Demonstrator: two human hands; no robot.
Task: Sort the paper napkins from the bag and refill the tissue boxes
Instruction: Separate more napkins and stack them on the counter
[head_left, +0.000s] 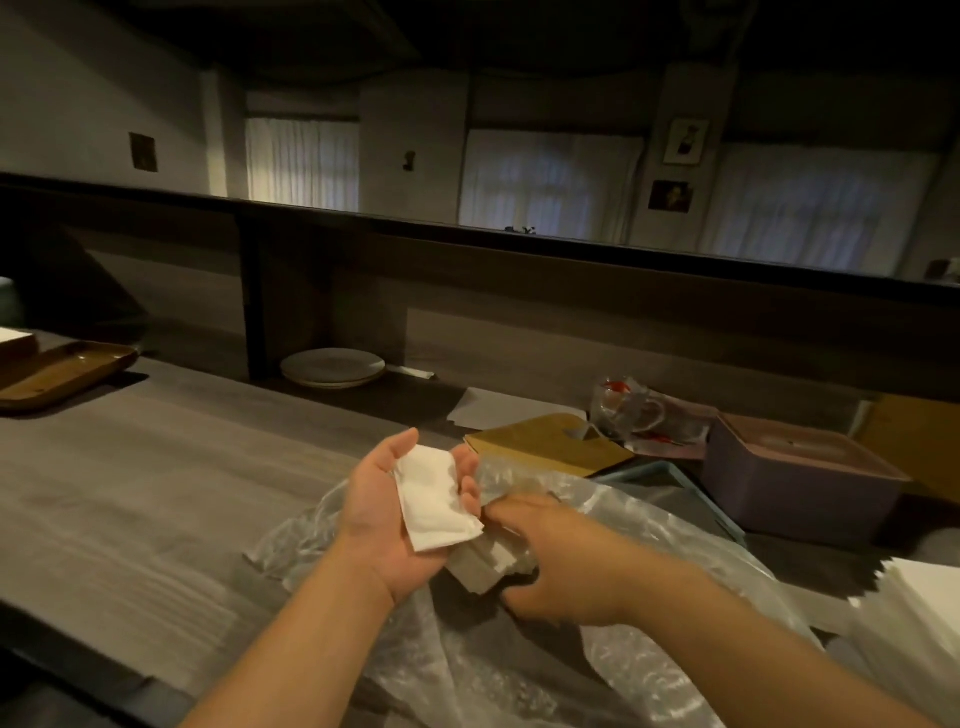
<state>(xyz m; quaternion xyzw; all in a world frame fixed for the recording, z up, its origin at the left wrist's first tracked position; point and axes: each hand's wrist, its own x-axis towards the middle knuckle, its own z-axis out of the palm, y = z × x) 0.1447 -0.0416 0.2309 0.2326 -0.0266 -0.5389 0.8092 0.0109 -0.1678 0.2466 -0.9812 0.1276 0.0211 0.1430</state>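
A folded white paper napkin (434, 499) lies across the upturned palm of my left hand (395, 512), whose fingers curl lightly round its far edge. My right hand (550, 558) reaches into the clear plastic bag (649, 525) and grips a bundle of napkins (480, 564) wrapped in the plastic. A mauve tissue box (800, 483) with a slotted lid stands at the right. A stack of white napkins (914, 623) sits at the right edge.
A wooden board (550, 441) lies behind the bag, with a crumpled printed plastic bag (644, 410) beyond it. White plates (332, 366) sit under the raised counter ledge. A brown tray (57, 371) rests at the far left of the grey wooden counter (156, 483).
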